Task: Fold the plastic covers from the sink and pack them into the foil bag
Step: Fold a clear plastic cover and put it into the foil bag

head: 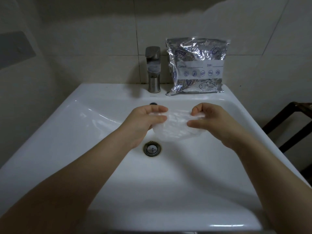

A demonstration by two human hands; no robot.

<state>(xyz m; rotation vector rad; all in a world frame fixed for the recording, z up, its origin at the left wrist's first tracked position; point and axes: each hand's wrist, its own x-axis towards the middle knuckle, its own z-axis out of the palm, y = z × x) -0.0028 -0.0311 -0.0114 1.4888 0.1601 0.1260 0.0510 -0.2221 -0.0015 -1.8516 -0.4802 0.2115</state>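
Right now both hands hold one clear plastic cover above the basin of the white sink. The left hand has its fingers curled round the cover's left edge, thumb pinching it from beneath. The right hand pinches the right edge the same way, and the film is stretched between them, sagging toward the near side. What looks like another cover lies in the left part of the basin, though it is faint against the white and hard to be sure of.

The risk, as I judge it, is the film itself. It is thin and slack, so a fold may spring open, or an edge may slip from a pinch and drop toward the drain just below. If the basin is wet, the film could cling there.

The foil bag stands upright on the sink's far ledge, right of the steel faucet, leaning against the tiled wall. Whether its mouth is open cannot be told. A dark frame stands at the far right. The light is dim.
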